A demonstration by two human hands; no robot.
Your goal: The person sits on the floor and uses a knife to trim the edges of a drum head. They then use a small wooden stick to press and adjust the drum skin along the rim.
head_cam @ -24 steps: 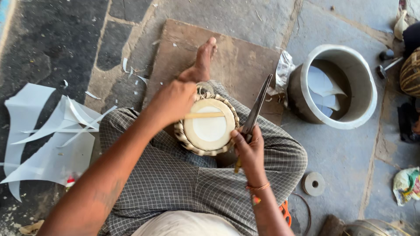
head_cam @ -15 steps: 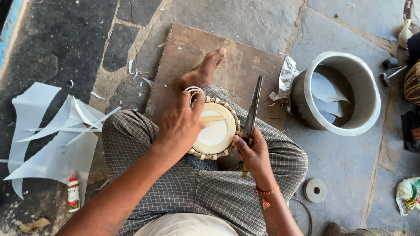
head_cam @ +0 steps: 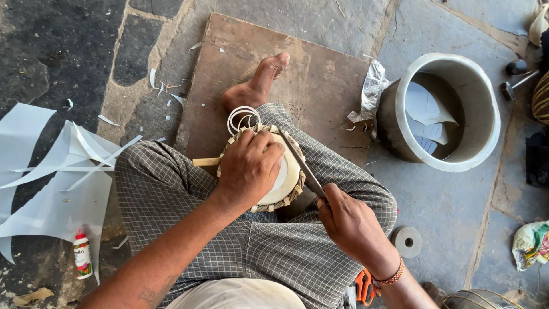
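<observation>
On the person's lap, over the checked cloth (head_cam: 189, 194), the left hand (head_cam: 249, 169) lies spread and pressed flat on the white skin of a small round drum (head_cam: 283, 177), while the right hand (head_cam: 351, 226) is closed tight around a long metal blade (head_cam: 303, 169) laid against the drum's braided rim. The drum looks light but rigid, its skin taut and likely easy to nick, so the woven rim seems the safer hold. Beyond lie a wooden board (head_cam: 320, 86) and a large metal pot (head_cam: 457, 109).

Drum (head_cam: 283, 177) is resting on the lap, a board (head_cam: 320, 86) lying beyond it; a pot (head_cam: 486, 123) is standing right, sheets (head_cam: 40, 194) lying left.
</observation>
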